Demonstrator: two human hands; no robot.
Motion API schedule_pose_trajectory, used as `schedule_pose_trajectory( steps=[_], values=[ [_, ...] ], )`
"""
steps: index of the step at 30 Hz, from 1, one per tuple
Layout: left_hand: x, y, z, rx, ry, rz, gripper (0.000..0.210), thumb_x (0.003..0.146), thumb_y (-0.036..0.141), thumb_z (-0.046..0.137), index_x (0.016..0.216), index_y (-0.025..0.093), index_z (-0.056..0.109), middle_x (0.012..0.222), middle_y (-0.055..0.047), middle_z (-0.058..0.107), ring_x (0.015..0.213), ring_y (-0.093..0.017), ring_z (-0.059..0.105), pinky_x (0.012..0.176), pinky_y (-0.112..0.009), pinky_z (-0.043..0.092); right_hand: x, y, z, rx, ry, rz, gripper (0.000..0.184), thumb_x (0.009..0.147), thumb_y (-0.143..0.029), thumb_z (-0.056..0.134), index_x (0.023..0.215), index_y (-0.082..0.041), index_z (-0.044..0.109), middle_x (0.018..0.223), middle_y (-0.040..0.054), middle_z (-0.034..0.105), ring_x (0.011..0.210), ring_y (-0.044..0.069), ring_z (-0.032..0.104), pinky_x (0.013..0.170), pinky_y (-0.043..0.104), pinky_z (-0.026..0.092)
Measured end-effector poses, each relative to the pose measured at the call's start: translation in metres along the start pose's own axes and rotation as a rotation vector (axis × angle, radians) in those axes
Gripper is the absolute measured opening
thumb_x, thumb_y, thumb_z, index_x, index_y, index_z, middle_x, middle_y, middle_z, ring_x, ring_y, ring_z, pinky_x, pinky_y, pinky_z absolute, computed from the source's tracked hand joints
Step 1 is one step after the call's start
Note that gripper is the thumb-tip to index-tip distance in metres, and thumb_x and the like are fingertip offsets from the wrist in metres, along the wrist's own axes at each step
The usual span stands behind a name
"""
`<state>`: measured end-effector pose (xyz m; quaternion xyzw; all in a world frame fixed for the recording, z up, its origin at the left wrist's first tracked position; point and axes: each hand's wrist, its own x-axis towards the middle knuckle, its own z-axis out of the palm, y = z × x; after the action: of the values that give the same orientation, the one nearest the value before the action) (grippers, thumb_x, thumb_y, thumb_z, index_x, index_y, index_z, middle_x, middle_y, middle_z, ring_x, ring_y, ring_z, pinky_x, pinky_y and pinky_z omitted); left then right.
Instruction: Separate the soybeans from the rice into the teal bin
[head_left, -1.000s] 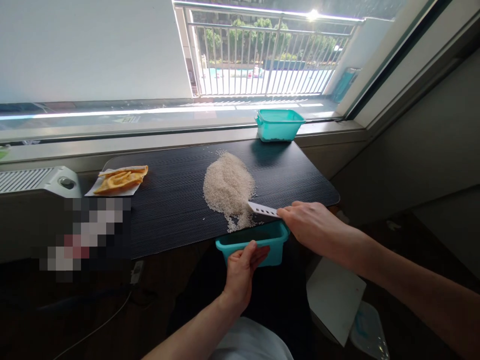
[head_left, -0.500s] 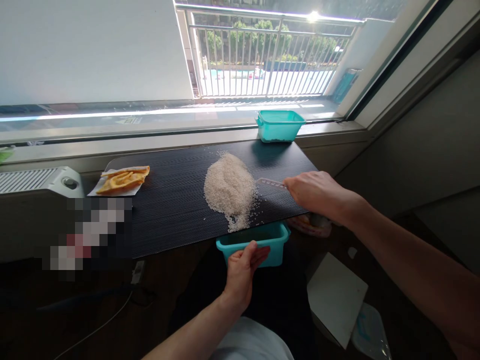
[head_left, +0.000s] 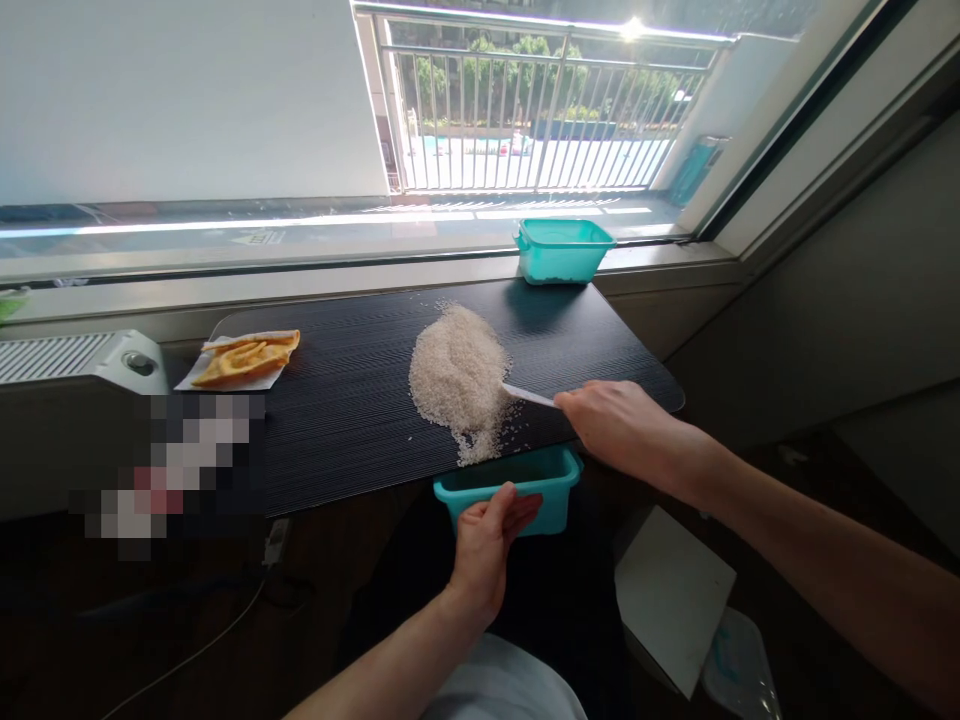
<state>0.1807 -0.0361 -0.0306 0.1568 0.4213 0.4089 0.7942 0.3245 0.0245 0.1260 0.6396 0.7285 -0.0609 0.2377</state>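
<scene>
A mound of white rice lies on the dark tabletop, with loose grains scattered at its right and front edges. My right hand is closed round one end of a thin white plastic tool. The tool's far end meets the mound's right side, and its exact kind does not show. Just below the table's front edge is a teal plastic bin, tilted a little, its inside dark. My left hand grips it from the front, thumb near the rim and fingers against the wall.
A second teal bin stands at the table's back right, by the window. Yellow-orange food on white paper lies at the left end, beside a white heater. A white box and a clear lidded container are low at right.
My right hand has come nearer to me and slightly left, bringing the white tool down along the mound's right side. My left hand and the front bin have stayed put.
</scene>
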Motion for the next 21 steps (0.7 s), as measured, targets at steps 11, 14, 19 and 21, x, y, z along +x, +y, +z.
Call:
schedule_pose_trajectory(
  steps=[11,14,19,21],
  values=[
    [0.000,0.000,-0.001,-0.027,0.009,0.002,0.041,0.056,0.048,0.088,0.066,0.011,0.075,0.079,-0.015,0.076,0.084,-0.031,0.072,0.094,-0.044,0.050,-0.053,-0.021,0.012,0.082,-0.015,-0.095,0.019,0.085,-0.004,0.053,0.088,-0.016,0.067,0.088,0.0066,0.071,0.078,0.016,0.065,0.058,0.025,0.037],
    [-0.003,0.003,-0.003,-0.026,0.014,0.004,0.039,0.057,0.047,0.087,0.066,0.011,0.075,0.079,-0.015,0.076,0.083,-0.030,0.072,0.093,-0.043,0.051,-0.042,-0.016,-0.001,0.069,0.065,-0.085,0.017,0.089,-0.009,0.052,0.088,-0.018,0.067,0.085,0.0054,0.070,0.075,0.017,0.063,0.057,0.027,0.034],
    [-0.007,0.008,-0.012,-0.012,0.006,0.022,0.039,0.063,0.047,0.085,0.070,0.010,0.076,0.081,-0.016,0.076,0.087,-0.030,0.072,0.092,-0.041,0.051,0.001,-0.013,-0.019,0.006,0.132,-0.146,0.020,0.091,-0.010,0.047,0.091,-0.017,0.066,0.087,0.0084,0.070,0.082,0.020,0.063,0.059,0.028,0.032],
    [-0.008,0.011,-0.015,-0.009,0.007,0.027,0.039,0.064,0.047,0.084,0.071,0.010,0.077,0.083,-0.016,0.076,0.087,-0.030,0.072,0.093,-0.042,0.051,0.016,-0.014,-0.022,-0.007,0.107,-0.175,0.022,0.091,-0.009,0.045,0.093,-0.016,0.066,0.090,0.0105,0.070,0.085,0.021,0.064,0.061,0.028,0.033]
  ],
)
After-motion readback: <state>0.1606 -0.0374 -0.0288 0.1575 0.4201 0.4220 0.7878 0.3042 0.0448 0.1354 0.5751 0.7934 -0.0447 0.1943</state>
